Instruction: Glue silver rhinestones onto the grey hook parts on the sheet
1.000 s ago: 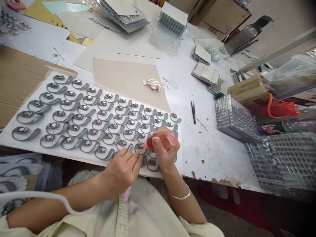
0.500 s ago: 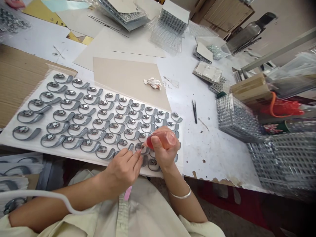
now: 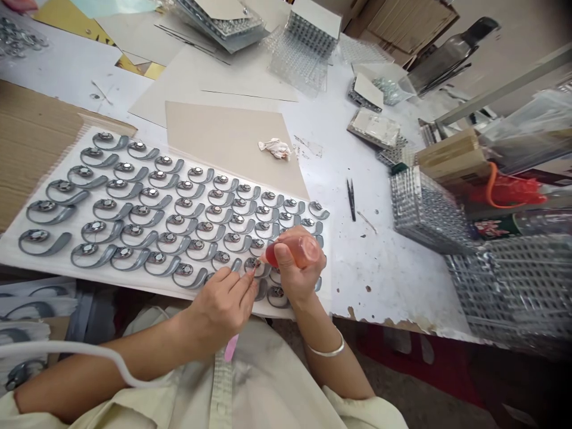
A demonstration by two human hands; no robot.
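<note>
Rows of grey curled pieces, each with a round silver-centred head, lie on a white board (image 3: 49,268). My left hand (image 3: 221,310) has its fingertips pinched together on the head of one piece (image 3: 252,263). Whether those fingers hold anything small cannot be seen. My right hand (image 3: 297,268) grips an orange-red squeeze bottle (image 3: 300,250), its tip pointing at that same head and almost touching it. Several pieces lie partly hidden beneath my right hand.
Black tweezers (image 3: 351,199) lie on the white table (image 3: 379,280) to the right of the board. Further right stand clear mesh racks of studs (image 3: 429,211). Brown cardboard (image 3: 31,143) lies under the board's left end. A crumpled tissue (image 3: 274,149) rests on a beige card (image 3: 227,149).
The view has shifted slightly, so the board sits a little further left. Both hands stay at the same piece, and the bottle's tip remains beside its head.
</note>
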